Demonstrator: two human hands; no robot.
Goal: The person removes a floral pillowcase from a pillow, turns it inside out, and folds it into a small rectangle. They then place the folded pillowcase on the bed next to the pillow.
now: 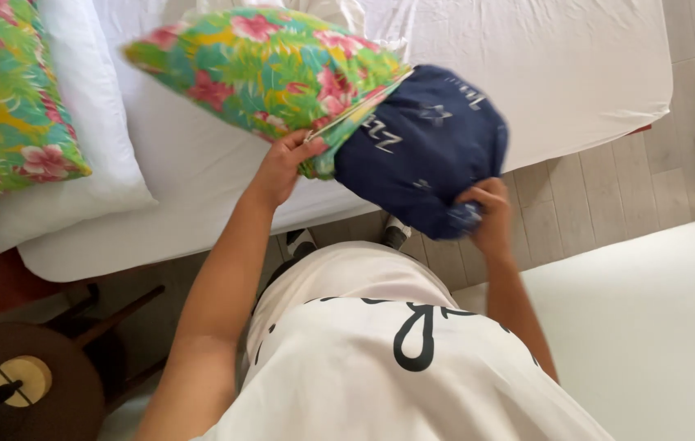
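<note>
From the head camera, looking down over a white shirt, the person stands at the edge of the bed (576,73), and everything is best placed from that white mattress. The left hand (282,167) is pinched closed on the open mouth of a floral pillowcase (266,65), held above the bed's near edge. The right hand (486,216) is wrapped tight around a bunched corner of the navy pillow (425,147), which sticks out of the case and overhangs the mattress edge toward the floor. (About half of it seems to be inside, though the cover hides how much.) At the head of the bed, to the left, lie a second floral pillow (4,98) and a plain white pillow (90,122). A round dark stool (45,392) stands on the floor below that end.

My guess at the risk: the navy pillow is bunched, so it could jam at the opening, and if the pinch on the hem slips, the case could slide off and drop.
</note>
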